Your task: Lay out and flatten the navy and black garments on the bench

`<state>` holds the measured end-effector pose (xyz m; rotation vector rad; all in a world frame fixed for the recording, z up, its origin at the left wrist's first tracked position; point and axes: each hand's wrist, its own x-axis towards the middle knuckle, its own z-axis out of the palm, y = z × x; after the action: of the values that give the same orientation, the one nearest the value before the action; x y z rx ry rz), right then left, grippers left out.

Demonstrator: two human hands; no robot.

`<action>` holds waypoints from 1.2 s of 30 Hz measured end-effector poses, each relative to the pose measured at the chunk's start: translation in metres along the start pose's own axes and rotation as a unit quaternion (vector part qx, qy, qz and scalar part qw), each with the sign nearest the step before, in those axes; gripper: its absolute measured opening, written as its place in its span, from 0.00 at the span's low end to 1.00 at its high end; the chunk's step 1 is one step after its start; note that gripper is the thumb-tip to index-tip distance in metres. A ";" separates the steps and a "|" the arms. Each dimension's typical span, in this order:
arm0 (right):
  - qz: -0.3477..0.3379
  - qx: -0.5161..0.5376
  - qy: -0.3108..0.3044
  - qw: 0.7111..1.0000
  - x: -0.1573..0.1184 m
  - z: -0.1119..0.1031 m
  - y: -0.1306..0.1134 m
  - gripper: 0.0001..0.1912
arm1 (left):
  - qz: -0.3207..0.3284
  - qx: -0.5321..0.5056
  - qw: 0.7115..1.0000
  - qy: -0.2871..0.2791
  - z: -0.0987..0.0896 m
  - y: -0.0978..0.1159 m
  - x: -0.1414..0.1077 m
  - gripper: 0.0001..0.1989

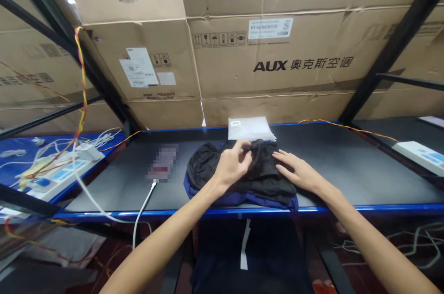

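Note:
A bundle of black cloth (258, 179), perhaps a garment, lies loosely folded near the front edge of the bench. Dark blue cloth (236, 199) shows from under it along the front and left. My left hand (233, 162) is over the middle of the bundle, thumb and forefinger pinching a raised bit of the black cloth. At the bundle's right side, my right hand (300, 171) rests with fingers stretched out, the tips on the cloth's edge. Just behind the bundle is a stack of clear plastic bags (251, 127) with a small white label, partly covered by the cloth.
A blurred-out phone (163, 163) with a white charging cable (140, 215) lies to the left. Power strips (64, 174) with tangled wires are at far left, and another power strip (421, 155) is at far right. Large cardboard boxes (225, 67) stand behind, between black metal posts (388, 39).

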<state>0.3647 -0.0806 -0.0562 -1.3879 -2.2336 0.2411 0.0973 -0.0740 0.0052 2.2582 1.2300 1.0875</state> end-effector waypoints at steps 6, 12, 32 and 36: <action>-0.003 0.018 0.004 1.000 0.000 -0.002 0.002 0.25 | -0.026 0.136 0.990 0.028 -0.037 -0.023 -0.014 0.13; -0.006 0.017 0.008 1.000 0.001 -0.002 0.001 0.24 | -0.090 0.305 0.945 -0.074 -0.049 -0.046 -0.032 0.14; -0.018 0.012 0.022 1.000 0.000 -0.001 0.001 0.23 | -0.011 0.313 0.945 -0.094 -0.019 -0.011 -0.019 0.08; -0.021 0.012 0.019 1.000 0.000 -0.001 0.002 0.23 | -0.071 0.210 0.975 -0.025 -0.042 -0.020 -0.011 0.10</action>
<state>0.3668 -0.0802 -0.0563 -1.3219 -2.2184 0.2240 0.0503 -0.0740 0.0155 2.4257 1.7030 0.7685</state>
